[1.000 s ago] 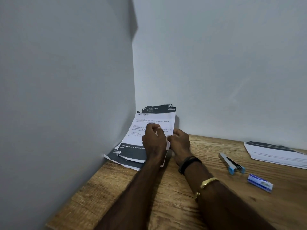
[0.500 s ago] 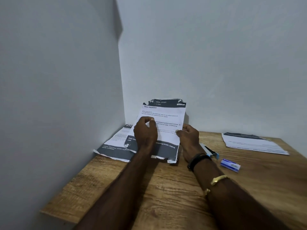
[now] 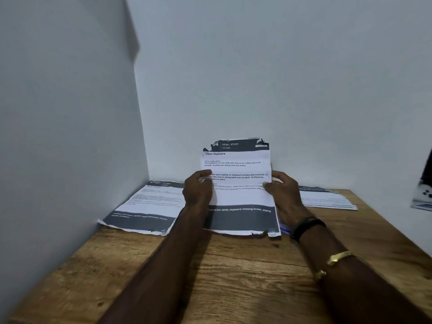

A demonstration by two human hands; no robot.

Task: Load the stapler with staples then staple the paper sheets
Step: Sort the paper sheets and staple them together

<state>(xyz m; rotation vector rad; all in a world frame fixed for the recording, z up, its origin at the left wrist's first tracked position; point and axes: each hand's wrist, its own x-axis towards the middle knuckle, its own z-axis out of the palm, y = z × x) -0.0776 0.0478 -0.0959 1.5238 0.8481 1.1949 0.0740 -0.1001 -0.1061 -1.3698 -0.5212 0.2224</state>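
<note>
I hold a printed paper sheet (image 3: 238,197) headed "Clean Keyboard" upright over the wooden desk (image 3: 233,277), its torn bottom edge touching the desk. My left hand (image 3: 197,191) grips its left edge and my right hand (image 3: 284,195) grips its right edge. A second printed sheet (image 3: 145,206) lies flat in the left corner by the wall. A sliver of blue and white (image 3: 284,229) peeks out behind the held sheet's lower right corner. The stapler is hidden from view.
More printed sheets (image 3: 327,198) lie flat at the back right of the desk. Grey walls close the desk on the left and behind. A dark and white object (image 3: 424,192) shows at the right frame edge.
Both hands lifted the sheet out of the left corner and brought it to the desk's middle, now held wider at both edges. The stapler and staple box became hidden behind it.
</note>
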